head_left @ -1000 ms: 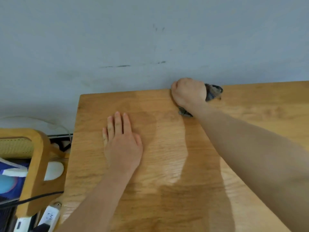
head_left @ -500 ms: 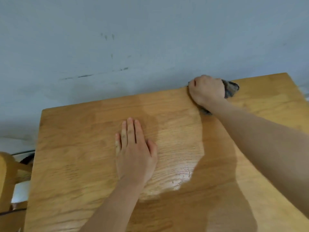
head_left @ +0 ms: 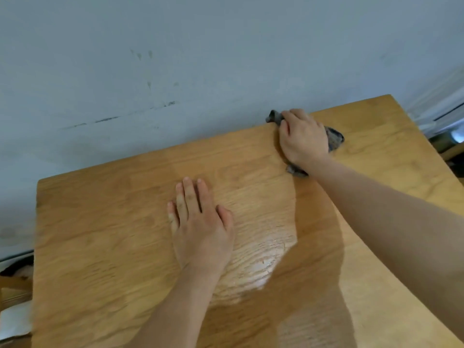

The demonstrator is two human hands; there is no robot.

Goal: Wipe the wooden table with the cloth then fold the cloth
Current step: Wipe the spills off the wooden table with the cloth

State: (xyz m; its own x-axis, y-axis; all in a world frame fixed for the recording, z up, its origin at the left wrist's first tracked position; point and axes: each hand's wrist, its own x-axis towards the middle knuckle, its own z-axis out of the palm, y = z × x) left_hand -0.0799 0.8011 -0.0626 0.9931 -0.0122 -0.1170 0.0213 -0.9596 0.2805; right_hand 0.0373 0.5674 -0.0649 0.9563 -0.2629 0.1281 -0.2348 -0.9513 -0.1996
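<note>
The grey cloth [head_left: 335, 139] is bunched at the far edge of the wooden table [head_left: 100, 234], right beside the wall [head_left: 226, 46]. It is clamped under the right hand [head_left: 303, 139], whose fingers are curled down over it, so that only a tail beyond the fingertips, a lobe at the right and a scrap near the wrist are left showing. Measured against the dark scuff marks [head_left: 108, 119] on the wall, cloth and hand are now found further to the right along that edge than a second ago, and the far right corner of the table is brought into view. The wiping stroke is therefore judged to be well under way, with the right end not yet covered and the folding not yet begun. The left hand [head_left: 200, 229] is laid flat on the wood, palm down, fingers straight and nothing held; it too is shifted rightward. A glossy patch [head_left: 263, 247] is seen just beside it. The wall is pale grey-blue and marked; blurred objects at both sides cannot be identified.
</note>
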